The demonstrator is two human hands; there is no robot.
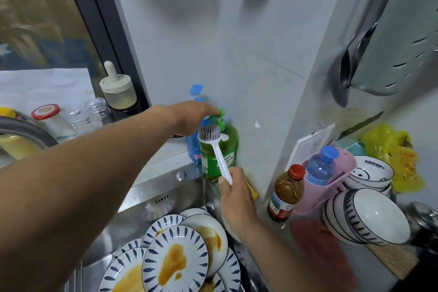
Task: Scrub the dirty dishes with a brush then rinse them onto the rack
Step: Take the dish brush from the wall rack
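Brush (214,147), white handle, grey bristles up, right hand (233,193) gripping

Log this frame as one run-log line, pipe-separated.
phase: soaping brush | left hand: on green soap bottle pump | right hand: holds brush under spout | plates: dirty, in sink

A home kitchen: a stainless steel sink (166,199) holds sauce-stained, blue-leaf-patterned white plates (175,259), a green pump bottle of dish soap (219,152) beside pale wall tiles (237,42).

Plates (175,261) in sink (166,187)
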